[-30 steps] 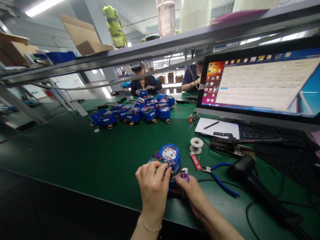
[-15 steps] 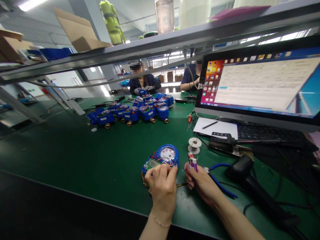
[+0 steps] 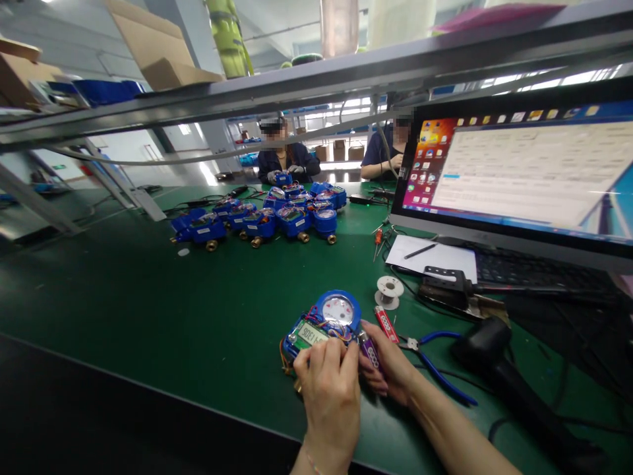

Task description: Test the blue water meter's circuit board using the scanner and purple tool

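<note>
Left hand point(image 3: 330, 389) pinches at open blue meter point(image 3: 338, 309); exact grasp unclear. Right hand point(image 3: 390, 363) grips purple lighter point(image 3: 369, 353).

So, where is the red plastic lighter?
In the head view, right of centre, the red lighter lies on the green table between the round white spool and blue-handled metal pliers.

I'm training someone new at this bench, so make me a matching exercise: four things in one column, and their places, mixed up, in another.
Things
1. Purple lighter
2. Pen
3. Left hand
4. Wire spool

Places
A. On the white paper
B. Just beyond the red lighter
C. In the right hand
D. At the near side of the blue meter with the number display

Right pairs: 1-C, 2-A, 3-D, 4-B
</note>
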`<state>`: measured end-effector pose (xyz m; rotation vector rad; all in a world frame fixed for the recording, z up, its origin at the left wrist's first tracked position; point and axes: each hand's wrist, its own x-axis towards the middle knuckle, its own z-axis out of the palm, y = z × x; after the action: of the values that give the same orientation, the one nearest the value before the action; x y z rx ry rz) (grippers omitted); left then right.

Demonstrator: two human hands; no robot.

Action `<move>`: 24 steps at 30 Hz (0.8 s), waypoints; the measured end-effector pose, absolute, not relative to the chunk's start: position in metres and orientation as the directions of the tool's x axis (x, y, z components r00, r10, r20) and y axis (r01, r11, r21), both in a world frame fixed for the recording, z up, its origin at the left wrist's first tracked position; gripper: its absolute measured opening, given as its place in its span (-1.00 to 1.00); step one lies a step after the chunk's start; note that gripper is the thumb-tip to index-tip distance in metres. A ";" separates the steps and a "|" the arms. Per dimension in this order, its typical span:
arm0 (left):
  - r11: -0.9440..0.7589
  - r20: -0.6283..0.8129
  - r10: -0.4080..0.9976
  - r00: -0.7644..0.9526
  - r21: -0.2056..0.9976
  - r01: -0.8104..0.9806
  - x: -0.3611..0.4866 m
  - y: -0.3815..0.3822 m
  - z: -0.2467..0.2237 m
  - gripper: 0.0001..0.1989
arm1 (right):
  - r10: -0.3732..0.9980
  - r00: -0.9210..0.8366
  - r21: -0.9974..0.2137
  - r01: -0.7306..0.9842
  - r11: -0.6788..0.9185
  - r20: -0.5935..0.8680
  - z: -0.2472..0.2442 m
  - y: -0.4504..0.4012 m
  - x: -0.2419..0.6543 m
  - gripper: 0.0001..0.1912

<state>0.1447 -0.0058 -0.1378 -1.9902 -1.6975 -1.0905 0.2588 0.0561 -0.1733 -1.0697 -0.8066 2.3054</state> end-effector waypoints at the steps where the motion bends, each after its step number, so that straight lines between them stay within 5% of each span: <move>1: -0.255 0.715 0.699 0.005 0.243 0.936 0.145 -0.006 -0.138 -0.89 | 0.611 -0.593 -0.671 -0.153 -0.725 -0.525 -0.174 0.056 0.258 -0.28; 24: -0.270 0.760 0.650 -0.009 0.242 0.932 0.144 -0.006 -0.143 -0.85 | 0.581 -0.635 -0.703 -0.083 -0.707 -0.509 -0.172 0.056 0.260 -0.30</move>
<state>0.1438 -0.0059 -0.1434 -1.9379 -1.6443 -1.1679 0.2599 0.0563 -0.1715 -1.0608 -0.9192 2.3583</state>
